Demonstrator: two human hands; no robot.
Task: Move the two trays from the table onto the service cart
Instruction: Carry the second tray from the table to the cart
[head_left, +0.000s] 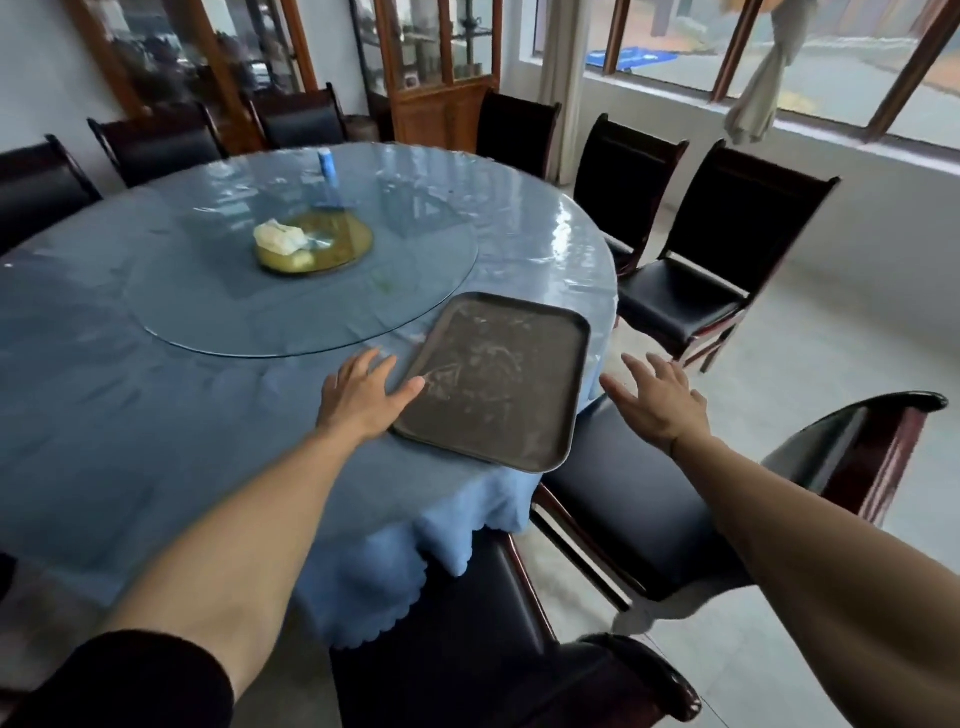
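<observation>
Brown plastic serving tray (493, 382), empty and smeared with pale dried streaks, lying flat at the near right edge of the round table (156, 415), its nearest corner jutting slightly past the rim over the drooping blue tablecloth (415, 525). Only one tray in view; no service cart visible. Left hand (363, 395) palm down at the tray's left long edge, fingers spread, thumb tip resting on the tray's rim, nothing clasped. Right hand (660, 400) hovering open off the table's edge, just beside the tray's right side but apart from it, fingers splayed above the black seat of a dark wooden chair (649, 519). Both forearms bare, a dark sleeve (130, 680) pushed up on the left arm. Toward the table's middle, a round glass turntable (260, 322) carrying a yellowish dish (332, 244) with a crumpled pale cloth (278, 238) on it, and a blue-capped bottle (328, 174) standing just behind the dish. More dark chairs ringed around the far edge, wooden glass-fronted cabinets (441, 67) against the back wall, windows (779, 47) along the right.
</observation>
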